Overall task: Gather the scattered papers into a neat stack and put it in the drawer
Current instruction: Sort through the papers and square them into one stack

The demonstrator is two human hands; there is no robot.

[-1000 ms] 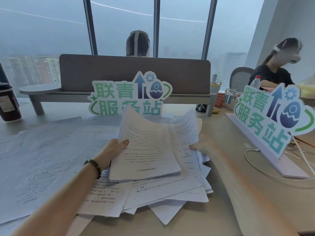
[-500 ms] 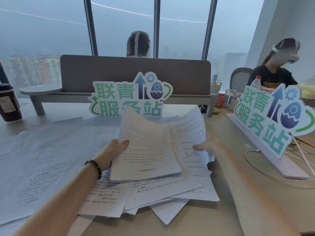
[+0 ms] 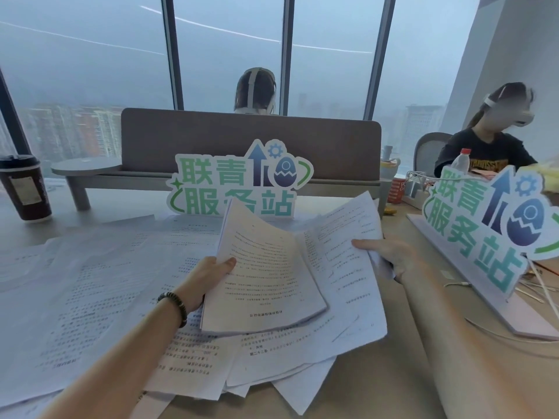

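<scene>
My left hand (image 3: 205,278) grips the left edge of a thick bundle of printed pages (image 3: 266,276), thumb on top, and holds it tilted up over the desk. My right hand (image 3: 387,252) pinches the right edge of a few lifted sheets (image 3: 348,234) that lean against the bundle. Under both lies a loose pile of papers (image 3: 287,358) with corners sticking out. More scattered papers (image 3: 84,282) cover the desk to the left. No drawer is in view.
A green and white standing sign (image 3: 239,179) is just behind the papers, a second sign (image 3: 484,225) with a white cable stands at the right. A dark coffee cup (image 3: 25,189) is at far left. Two people sit beyond a grey desk divider (image 3: 251,140).
My right hand has lifted the sheets on the right higher and drawn them outward. The pile's right side has shifted with them. My left hand keeps the bundle in the same place.
</scene>
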